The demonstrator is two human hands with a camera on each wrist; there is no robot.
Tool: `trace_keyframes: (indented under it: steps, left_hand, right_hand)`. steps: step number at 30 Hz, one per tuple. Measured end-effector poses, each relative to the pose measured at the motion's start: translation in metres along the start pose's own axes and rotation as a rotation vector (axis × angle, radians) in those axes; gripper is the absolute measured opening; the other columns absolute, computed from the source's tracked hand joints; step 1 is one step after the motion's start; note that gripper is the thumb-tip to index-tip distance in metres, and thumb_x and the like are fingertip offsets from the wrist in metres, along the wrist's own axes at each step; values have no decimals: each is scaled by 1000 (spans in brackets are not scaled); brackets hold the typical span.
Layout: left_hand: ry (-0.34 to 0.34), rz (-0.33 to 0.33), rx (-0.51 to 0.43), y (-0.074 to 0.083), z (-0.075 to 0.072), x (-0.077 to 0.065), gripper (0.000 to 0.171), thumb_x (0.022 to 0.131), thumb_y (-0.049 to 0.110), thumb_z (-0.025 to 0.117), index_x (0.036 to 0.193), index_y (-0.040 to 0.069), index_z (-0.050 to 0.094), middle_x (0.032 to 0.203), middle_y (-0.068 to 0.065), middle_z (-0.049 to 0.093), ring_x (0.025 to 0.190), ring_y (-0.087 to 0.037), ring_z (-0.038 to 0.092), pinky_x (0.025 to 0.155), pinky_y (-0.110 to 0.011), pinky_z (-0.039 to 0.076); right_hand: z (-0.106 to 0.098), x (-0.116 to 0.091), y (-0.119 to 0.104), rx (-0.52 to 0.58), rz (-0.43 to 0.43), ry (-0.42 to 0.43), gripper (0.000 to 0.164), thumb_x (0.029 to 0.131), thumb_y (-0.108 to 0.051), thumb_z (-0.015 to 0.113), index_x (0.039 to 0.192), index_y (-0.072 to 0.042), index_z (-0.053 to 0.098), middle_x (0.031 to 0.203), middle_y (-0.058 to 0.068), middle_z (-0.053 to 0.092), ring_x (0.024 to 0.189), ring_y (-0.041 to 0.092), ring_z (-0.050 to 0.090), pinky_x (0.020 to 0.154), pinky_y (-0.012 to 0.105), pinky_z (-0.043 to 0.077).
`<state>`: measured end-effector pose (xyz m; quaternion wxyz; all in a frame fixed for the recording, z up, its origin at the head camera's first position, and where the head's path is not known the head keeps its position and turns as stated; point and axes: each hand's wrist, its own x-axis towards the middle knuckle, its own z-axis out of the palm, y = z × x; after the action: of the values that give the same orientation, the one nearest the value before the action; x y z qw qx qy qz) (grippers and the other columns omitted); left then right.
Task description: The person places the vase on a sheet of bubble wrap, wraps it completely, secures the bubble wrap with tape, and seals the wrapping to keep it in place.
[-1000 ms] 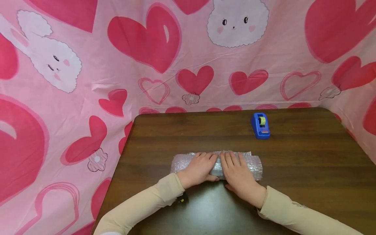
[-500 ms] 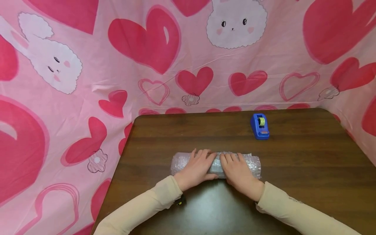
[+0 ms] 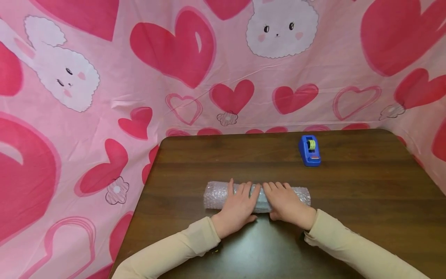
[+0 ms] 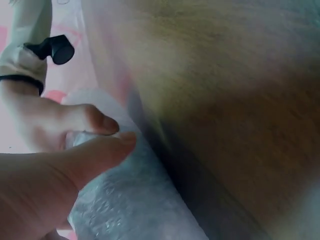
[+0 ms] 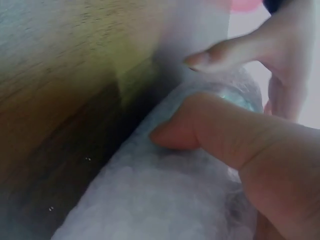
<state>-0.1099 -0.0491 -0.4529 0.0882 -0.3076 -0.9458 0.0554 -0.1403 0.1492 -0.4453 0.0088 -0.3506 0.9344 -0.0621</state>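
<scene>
A bubble-wrap roll (image 3: 214,195) lies crosswise on the brown wooden table (image 3: 195,162), with something pale bluish showing through its middle. My left hand (image 3: 238,209) grips it left of centre, fingers over the top and spread, the thumb toward me. Just to the right, my right hand (image 3: 287,203) holds it too, fingers bent over the far side. In the right wrist view the right thumb (image 5: 200,125) presses on the bubble wrap (image 5: 150,195). The left thumb (image 4: 100,155) lies against the roll in the left wrist view. Both hands' fingertips are partly hidden behind the roll.
A blue tape dispenser (image 3: 310,151) with a yellowish tape roll stands at the back right of the table. Pink cloth (image 3: 146,69) printed with hearts and rabbits hangs behind and at both sides.
The roll has turned slightly under my hands, and the loose wrap edge seen along its far side is no longer visible. The left fingers have spread a little; the tape dispenser stays put.
</scene>
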Motion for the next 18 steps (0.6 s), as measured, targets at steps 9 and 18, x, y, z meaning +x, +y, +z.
trace_keyframes:
  steps: [9, 18]
  left_hand:
    - [-22, 13, 88, 10, 6, 1, 113, 76, 66, 84, 157, 2, 38, 147, -11, 54, 133, -26, 54, 112, -72, 31]
    - [13, -9, 85, 11, 10, 2, 108, 73, 67, 86, 153, 9, 43, 138, -11, 58, 127, -26, 56, 110, -73, 34]
  right_hand:
    - [-14, 6, 6, 217, 17, -216, 75, 68, -22, 96, 125, 2, 54, 118, 18, 67, 104, 37, 63, 90, 61, 50]
    - [-20, 17, 14, 311, 35, -354, 75, 71, -21, 94, 129, 1, 53, 115, 12, 67, 98, 29, 62, 96, 60, 47]
